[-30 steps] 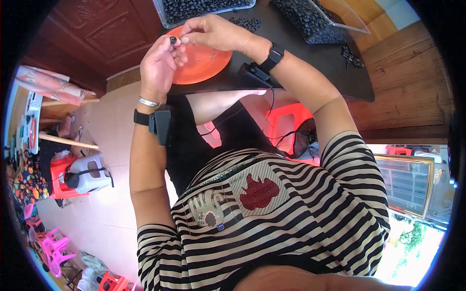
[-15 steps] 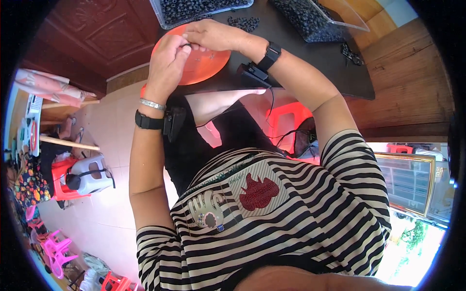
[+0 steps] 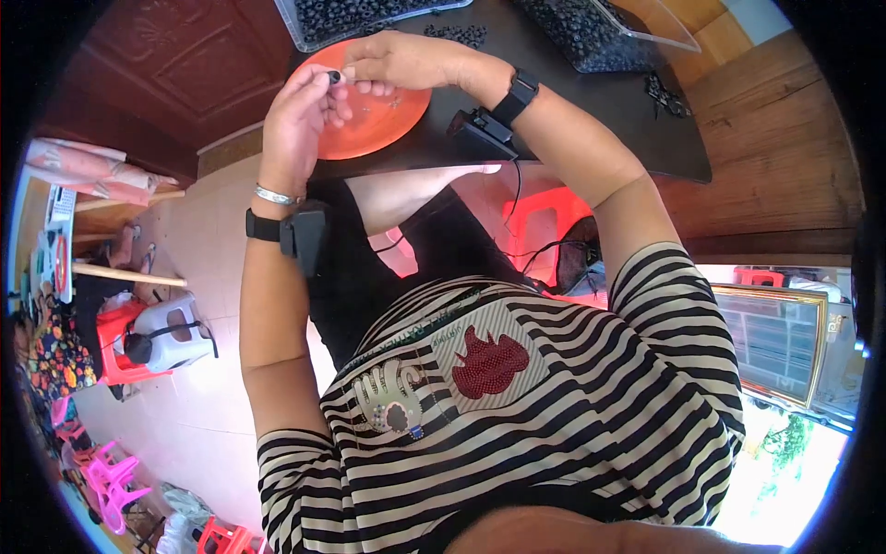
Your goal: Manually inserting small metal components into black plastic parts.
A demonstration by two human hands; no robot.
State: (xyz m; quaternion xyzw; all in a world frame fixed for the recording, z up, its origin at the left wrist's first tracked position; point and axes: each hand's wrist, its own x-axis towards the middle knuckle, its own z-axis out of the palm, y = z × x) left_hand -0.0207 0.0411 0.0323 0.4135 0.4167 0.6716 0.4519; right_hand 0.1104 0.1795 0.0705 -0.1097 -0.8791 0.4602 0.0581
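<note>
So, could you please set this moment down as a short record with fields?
left hand: left hand pinches a small black bead at its fingertips
right hand: right hand meets the left above the orange plate, fingertips at the bead
surface: dark table
containers: two clear trays of black beads, one at top centre, one at top right
loose beads: small pile between the trays

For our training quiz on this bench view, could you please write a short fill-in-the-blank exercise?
1. Both hands meet above a round plate coloured ____.
2. The left hand pinches a small ____ bead.
3. The right hand wears a black band on its ____.
Missing words: orange; black; wrist.
</note>
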